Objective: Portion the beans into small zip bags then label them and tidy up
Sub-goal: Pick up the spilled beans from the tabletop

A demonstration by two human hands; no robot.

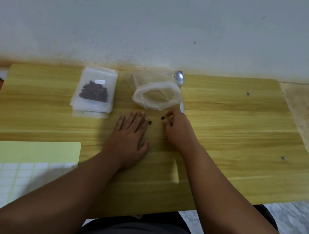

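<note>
Yellow label sheet (30,152) lies nearest, bottom left of wooden table (243,136). Left hand (130,133) rests flat on the wood, fingers straight & close together, tips just beside a loose bean (150,122). Right hand (177,131): fingers curled, thumb & forefinger slightly apart either side of a 2nd bean (162,117), not yet clamped on it. Beans look tiny, light, hard, prob. roll, so pinch by the sides. Beyond: open plastic bag (155,97), soft & flimsy; filled zip bag (95,89) atop a stack to its left; spoon (179,79) furthest.
</note>
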